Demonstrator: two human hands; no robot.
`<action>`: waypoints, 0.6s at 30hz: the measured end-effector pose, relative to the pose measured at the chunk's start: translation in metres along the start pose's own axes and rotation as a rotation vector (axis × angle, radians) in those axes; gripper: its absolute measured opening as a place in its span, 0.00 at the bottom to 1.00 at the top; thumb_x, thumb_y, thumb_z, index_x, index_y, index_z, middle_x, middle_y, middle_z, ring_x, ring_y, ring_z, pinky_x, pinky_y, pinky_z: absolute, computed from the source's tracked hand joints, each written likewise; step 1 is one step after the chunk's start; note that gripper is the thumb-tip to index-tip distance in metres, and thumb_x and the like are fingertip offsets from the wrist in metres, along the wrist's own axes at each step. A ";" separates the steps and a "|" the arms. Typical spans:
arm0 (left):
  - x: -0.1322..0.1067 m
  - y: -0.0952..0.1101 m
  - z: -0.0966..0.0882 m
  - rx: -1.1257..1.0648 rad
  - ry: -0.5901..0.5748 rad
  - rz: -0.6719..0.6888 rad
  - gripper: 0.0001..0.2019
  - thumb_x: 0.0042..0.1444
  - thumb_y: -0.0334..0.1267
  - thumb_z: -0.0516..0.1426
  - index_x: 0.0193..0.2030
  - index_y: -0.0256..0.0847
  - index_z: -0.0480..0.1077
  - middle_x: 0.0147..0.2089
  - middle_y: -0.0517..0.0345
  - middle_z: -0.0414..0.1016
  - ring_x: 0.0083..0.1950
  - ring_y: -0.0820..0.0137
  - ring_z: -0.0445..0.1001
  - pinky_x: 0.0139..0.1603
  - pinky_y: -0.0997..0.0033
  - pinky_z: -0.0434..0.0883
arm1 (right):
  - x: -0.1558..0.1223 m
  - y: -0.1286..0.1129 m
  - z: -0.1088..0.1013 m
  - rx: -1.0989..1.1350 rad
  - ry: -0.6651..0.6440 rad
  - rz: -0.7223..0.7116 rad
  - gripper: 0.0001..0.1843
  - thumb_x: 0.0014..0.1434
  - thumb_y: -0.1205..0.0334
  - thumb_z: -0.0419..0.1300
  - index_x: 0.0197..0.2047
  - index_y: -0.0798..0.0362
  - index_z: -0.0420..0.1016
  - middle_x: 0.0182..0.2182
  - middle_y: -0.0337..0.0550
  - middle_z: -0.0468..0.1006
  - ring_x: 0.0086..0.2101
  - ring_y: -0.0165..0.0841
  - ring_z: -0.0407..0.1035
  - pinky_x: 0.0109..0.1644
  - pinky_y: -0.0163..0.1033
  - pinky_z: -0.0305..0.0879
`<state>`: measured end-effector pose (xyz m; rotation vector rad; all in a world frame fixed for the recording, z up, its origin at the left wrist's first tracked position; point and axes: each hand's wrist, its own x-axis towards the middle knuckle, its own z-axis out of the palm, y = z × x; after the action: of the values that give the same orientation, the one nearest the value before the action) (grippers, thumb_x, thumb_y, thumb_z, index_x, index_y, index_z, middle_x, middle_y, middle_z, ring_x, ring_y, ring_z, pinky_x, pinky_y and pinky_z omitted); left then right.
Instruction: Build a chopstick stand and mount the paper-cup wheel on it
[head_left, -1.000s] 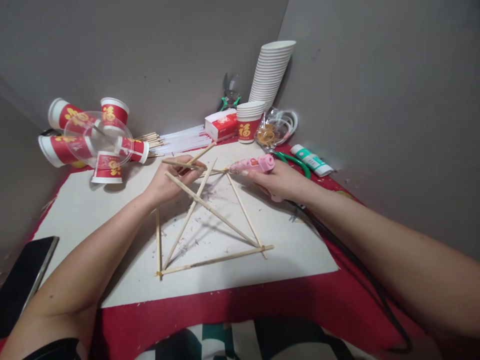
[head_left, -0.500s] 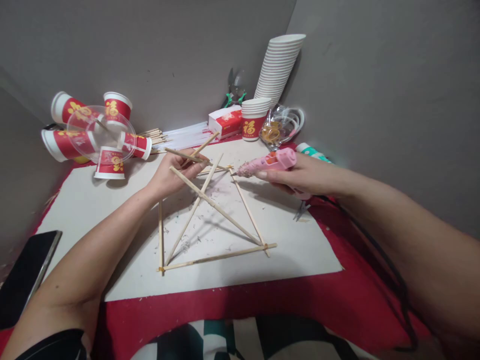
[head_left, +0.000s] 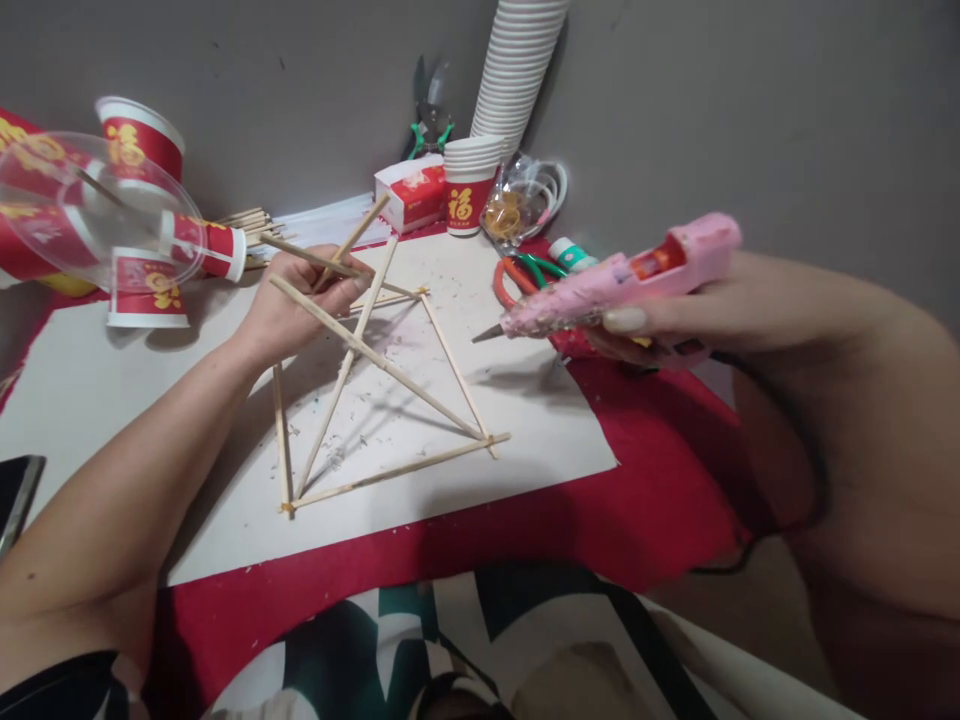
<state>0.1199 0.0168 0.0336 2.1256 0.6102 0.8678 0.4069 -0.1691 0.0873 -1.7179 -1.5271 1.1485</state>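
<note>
A frame of wooden sticks (head_left: 397, 468) stands on a white board (head_left: 540, 430), its base joined at the corners with yellowish bands. Two sticks cross in an X at its near side. At the far side, my left hand (head_left: 307, 295) is closed around crossed wooden sticks (head_left: 358, 235) that lean up from the frame. My right hand (head_left: 660, 310) grips a pink hot glue gun (head_left: 622, 285), held in the air right of the frame. Its metal nozzle points left, apart from the sticks. A black cord runs down from the gun past my right wrist.
Red paper cups (head_left: 150, 290) joined to a clear plastic disc stand at the left. At the back are a tall cup stack (head_left: 517, 70), a tissue pack (head_left: 411, 190), green-handled pliers (head_left: 431, 130) and bagged rubber bands (head_left: 506, 215). Scissors (head_left: 517, 280) lie behind the gun; a phone (head_left: 19, 500) lies left.
My right hand has drawn the glue gun back to the right, away from the far corner of the frame. My left hand still holds the sticks. The whole view has shifted.
</note>
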 end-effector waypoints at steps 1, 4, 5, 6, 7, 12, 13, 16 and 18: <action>0.000 0.000 0.000 0.004 0.002 0.001 0.12 0.54 0.49 0.67 0.34 0.43 0.79 0.25 0.59 0.71 0.26 0.72 0.67 0.25 0.71 0.64 | -0.005 0.003 0.001 -0.004 -0.085 -0.082 0.22 0.50 0.42 0.69 0.45 0.44 0.88 0.24 0.36 0.80 0.27 0.29 0.74 0.29 0.31 0.69; -0.001 0.000 0.000 0.008 0.003 0.006 0.14 0.54 0.51 0.67 0.35 0.42 0.79 0.26 0.59 0.72 0.27 0.71 0.68 0.25 0.70 0.64 | -0.021 0.014 0.009 0.015 -0.213 -0.229 0.13 0.60 0.51 0.67 0.47 0.39 0.88 0.46 0.39 0.86 0.51 0.36 0.78 0.59 0.38 0.71; -0.001 0.000 0.000 0.007 0.003 0.010 0.15 0.53 0.52 0.67 0.35 0.41 0.79 0.27 0.59 0.73 0.27 0.72 0.67 0.26 0.70 0.64 | -0.026 0.017 0.012 0.031 -0.261 -0.229 0.14 0.61 0.55 0.66 0.50 0.38 0.87 0.51 0.39 0.85 0.55 0.36 0.76 0.63 0.38 0.68; -0.001 0.000 0.000 0.005 0.002 0.015 0.16 0.53 0.53 0.67 0.35 0.41 0.79 0.27 0.59 0.73 0.27 0.72 0.67 0.26 0.70 0.64 | -0.030 0.021 0.015 0.042 -0.315 -0.216 0.16 0.63 0.58 0.65 0.52 0.37 0.85 0.54 0.38 0.83 0.57 0.35 0.75 0.65 0.38 0.67; -0.001 -0.001 -0.001 0.004 -0.002 0.020 0.17 0.53 0.53 0.67 0.36 0.40 0.79 0.28 0.59 0.74 0.27 0.73 0.67 0.27 0.70 0.64 | -0.034 0.024 0.017 0.044 -0.365 -0.202 0.18 0.63 0.60 0.65 0.55 0.37 0.84 0.55 0.38 0.82 0.58 0.35 0.74 0.65 0.38 0.67; 0.001 -0.006 -0.003 -0.010 -0.031 0.045 0.23 0.54 0.59 0.67 0.38 0.38 0.78 0.27 0.61 0.74 0.28 0.76 0.66 0.28 0.71 0.63 | -0.044 0.031 0.028 -0.023 -0.420 -0.174 0.21 0.65 0.60 0.62 0.61 0.44 0.80 0.60 0.43 0.78 0.61 0.36 0.72 0.69 0.39 0.63; 0.002 -0.006 -0.003 -0.015 -0.030 0.047 0.24 0.53 0.61 0.67 0.38 0.38 0.78 0.27 0.61 0.74 0.28 0.76 0.66 0.28 0.71 0.64 | -0.044 0.031 0.029 -0.025 -0.413 -0.164 0.22 0.65 0.59 0.61 0.61 0.46 0.80 0.60 0.43 0.78 0.61 0.36 0.72 0.68 0.39 0.63; 0.001 -0.003 -0.003 -0.012 -0.021 0.037 0.26 0.51 0.63 0.67 0.37 0.39 0.78 0.28 0.61 0.75 0.30 0.74 0.67 0.29 0.70 0.64 | -0.044 0.029 0.030 -0.021 -0.410 -0.150 0.22 0.65 0.59 0.61 0.61 0.48 0.80 0.60 0.45 0.79 0.60 0.37 0.72 0.67 0.39 0.65; 0.000 -0.001 -0.002 -0.002 -0.027 0.029 0.24 0.53 0.62 0.67 0.37 0.40 0.78 0.28 0.61 0.75 0.31 0.73 0.67 0.29 0.69 0.63 | -0.044 0.027 0.030 -0.033 -0.409 -0.144 0.22 0.65 0.58 0.62 0.61 0.49 0.80 0.60 0.46 0.79 0.60 0.38 0.73 0.67 0.40 0.65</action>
<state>0.1186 0.0186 0.0338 2.1455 0.5662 0.8539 0.3953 -0.2210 0.0600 -1.4225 -1.8845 1.4673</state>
